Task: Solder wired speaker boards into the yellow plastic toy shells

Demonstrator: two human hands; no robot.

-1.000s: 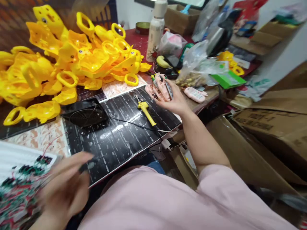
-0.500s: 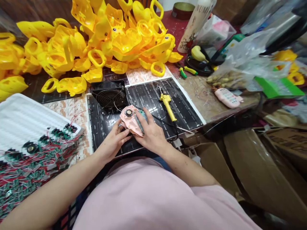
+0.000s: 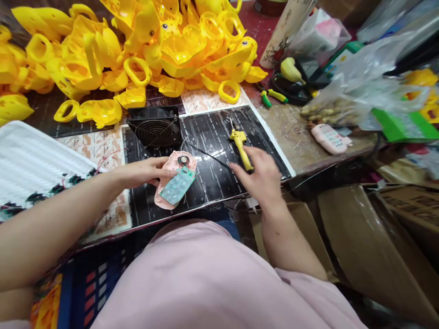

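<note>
My left hand [image 3: 147, 172] grips the left edge of a pink plastic toy shell [image 3: 160, 199], its thumb over the upper part. A round speaker [image 3: 184, 159] sits at the shell's top, and a green circuit board [image 3: 178, 186] lies slanted across it. Thin wires stick up by the speaker. Over the right part of the black mat, my right hand [image 3: 262, 176] is open, thumb and fingers spread either side of the yellow handle of a soldering iron [image 3: 242, 146]. Whether the fingers touch the handle I cannot tell.
A black fan [image 3: 154, 128] stands behind the shell. Yellow duck-like plastic shells [image 3: 185, 50] are heaped at the back. A white tray [image 3: 41, 155] with speakers is at left. Green-handled cutters [image 3: 265, 99], a pink toy phone [image 3: 329, 138] and a plastic bag [image 3: 360, 91] lie right.
My right hand has left the pink shell and moved right to the soldering iron. The shell has turned in my left hand, and the circuit board now lies face-up across it.
</note>
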